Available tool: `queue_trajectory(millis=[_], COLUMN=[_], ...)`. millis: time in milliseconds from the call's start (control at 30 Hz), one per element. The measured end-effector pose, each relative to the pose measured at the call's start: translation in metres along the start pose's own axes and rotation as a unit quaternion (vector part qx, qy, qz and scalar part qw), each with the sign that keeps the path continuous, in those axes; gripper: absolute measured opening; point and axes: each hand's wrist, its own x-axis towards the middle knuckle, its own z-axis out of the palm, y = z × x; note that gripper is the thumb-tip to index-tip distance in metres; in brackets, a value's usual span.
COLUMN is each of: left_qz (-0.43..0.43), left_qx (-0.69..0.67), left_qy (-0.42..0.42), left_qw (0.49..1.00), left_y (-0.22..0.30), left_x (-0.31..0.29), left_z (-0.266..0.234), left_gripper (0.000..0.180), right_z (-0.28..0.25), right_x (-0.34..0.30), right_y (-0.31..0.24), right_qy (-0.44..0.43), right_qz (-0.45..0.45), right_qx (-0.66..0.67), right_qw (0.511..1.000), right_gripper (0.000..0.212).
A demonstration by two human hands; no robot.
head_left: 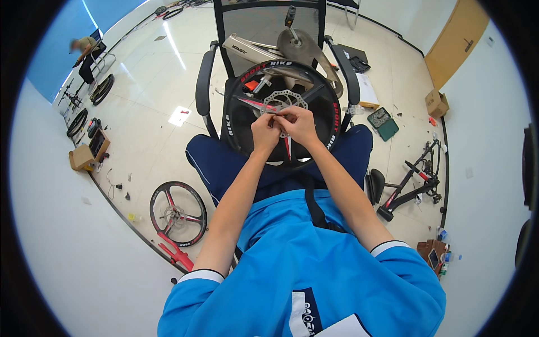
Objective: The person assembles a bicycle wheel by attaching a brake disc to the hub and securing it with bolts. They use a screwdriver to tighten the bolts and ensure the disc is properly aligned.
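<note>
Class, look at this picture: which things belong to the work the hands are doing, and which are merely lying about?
In the work:
left hand
right hand
black wheel on the chair
brake disc at its hub

Lying about:
second wheel on the floor
bike frame
green tray
cardboard box
office chair, only a support

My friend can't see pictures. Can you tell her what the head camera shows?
A person in a blue shirt holds both hands, left hand and right hand, together at the hub of a black bicycle wheel that rests against an office chair. Another wheel lies on the floor to the left.
</note>
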Motion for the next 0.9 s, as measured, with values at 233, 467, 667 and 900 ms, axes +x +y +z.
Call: queue_trajectory(millis=[233, 467, 667, 900], left_qz=[-0.062, 0.003, 0.142, 0.127], left_qx=[-0.116, -0.033, 0.076, 0.085], left_qy=[-0.045, -0.069, -0.15, -0.17], left_qw=[0.99, 0.997, 0.975, 0.974], left_y=[0.012, 0.013, 0.0, -0.013], left_x=[-0.01, -0.02, 0.015, 0.025], left_z=[-0.02, -0.038, -0.023, -0.014], left_gripper=[0.016, 0.025, 0.02, 0.015], right_z=[-0.01, -0.054, -0.045, -0.043], right_x=[-0.003, -0.026, -0.002, 0.01], right_y=[-0.031, -0.007, 0.002, 0.013], right_qy=[-0.009, -0.136, -0.134, -0.152], right_qz=[-0.09, 0.013, -0.06, -0.061], right_qx=[-0.054, -0.173, -0.265, -0.31], right_qw=[0.994, 0.975, 0.953, 0.936], right_gripper=[0.012, 0.014, 0.014, 0.014])
